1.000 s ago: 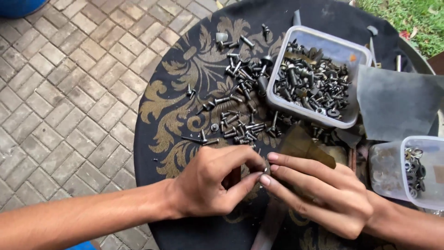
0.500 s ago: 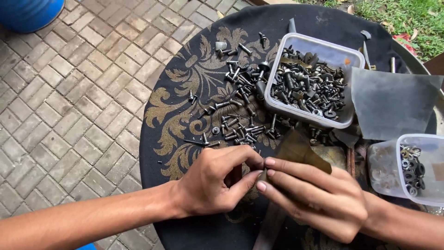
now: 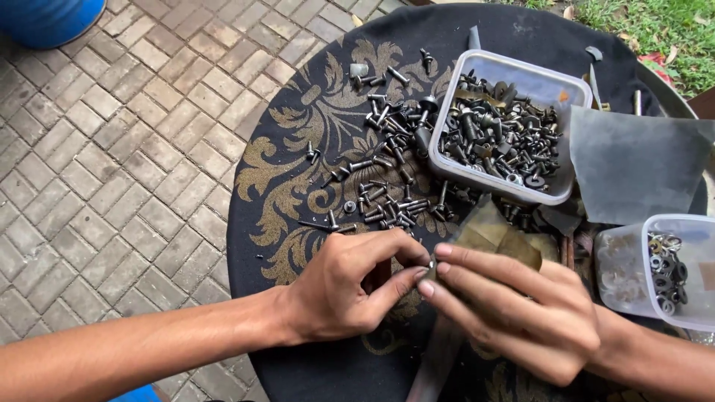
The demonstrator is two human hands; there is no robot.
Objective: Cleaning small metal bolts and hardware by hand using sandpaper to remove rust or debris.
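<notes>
My left hand (image 3: 350, 286) and my right hand (image 3: 514, 313) meet fingertip to fingertip over the near part of a round table draped in a black cloth with gold scrollwork (image 3: 298, 156). Between the fingertips sits a small metal fastener (image 3: 430, 264), pinched from both sides; most of it is hidden by the fingers. Just beyond the hands lies a loose scatter of dark screws and bolts (image 3: 387, 201) on the cloth.
A clear plastic tub (image 3: 514, 63) full of screws and bolts stands behind the scatter. A second clear tub (image 3: 633, 260) at the right holds washers. A grey sheet (image 3: 633, 167) lies between them. Brick paving (image 3: 112, 164) surrounds the table, a blue barrel (image 3: 45, 18) far left.
The view has shifted slightly, so the table sits further right in frame. Both hands stay together on the small fastener, with only small finger movements.
</notes>
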